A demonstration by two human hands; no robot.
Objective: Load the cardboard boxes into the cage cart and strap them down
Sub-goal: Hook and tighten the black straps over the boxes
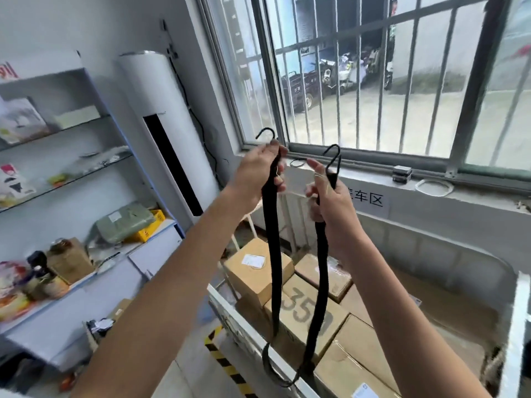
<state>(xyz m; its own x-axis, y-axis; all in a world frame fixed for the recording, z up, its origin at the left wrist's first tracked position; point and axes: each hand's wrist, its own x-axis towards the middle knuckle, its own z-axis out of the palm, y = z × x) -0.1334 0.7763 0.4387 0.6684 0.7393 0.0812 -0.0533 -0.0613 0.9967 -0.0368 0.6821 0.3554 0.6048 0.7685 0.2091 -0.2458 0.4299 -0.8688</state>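
A: How is the strap point(274, 254) expected to handle?

B: As a soft, light, stretchy cord, judging by the slack loop. No stiffness is shown, and some spring-back should be reckoned with once it is pulled taut. It is best taken just below each hook, where the pull can be steered.

A: Where is it found?

B: It is held up above the cage cart point(244, 326), with two strands hanging down and the lowest bend draped at the cart's near rim. The cardboard boxes point(310, 314) are packed inside the cart, beneath the strands.

A: What is held by the hands?

B: One end is clasped in each. The left hand point(258, 170) is closed round the strap right under the left hook point(265, 133). The right hand point(330, 202) is wrapped round the other strand under the right hook point(333, 152), with one finger raised straight — the rest are curled. Both hooks are caught on nothing.

A: Beyond the cart?

B: A barred window point(373, 81) is seen behind it — shelves point(71, 173) to its left.
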